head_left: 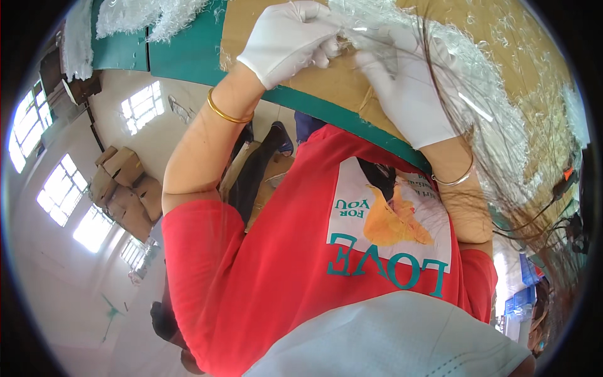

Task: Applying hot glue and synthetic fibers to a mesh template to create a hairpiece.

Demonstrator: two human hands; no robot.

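My left hand [292, 41], in a white glove, is closed in a pinch above a cardboard sheet [314, 81] on the green table. Facing it, my right hand [405, 88], also white-gloved, has its fingers bent inward and slightly blurred. Between the fingertips there is a small, clear, wispy bit [345, 43], too fine to name. A heap of clear, frayed plastic-like strands [483, 94] lies on the cardboard beside and beyond my right hand.
More white strands [151, 16] lie on the green table [182, 53] at far left. The table's near edge [339, 116] runs close to my body. Dark cables [540, 210] hang at the right. Cardboard boxes [125, 182] are stacked on the left, and loose hair crosses the view.
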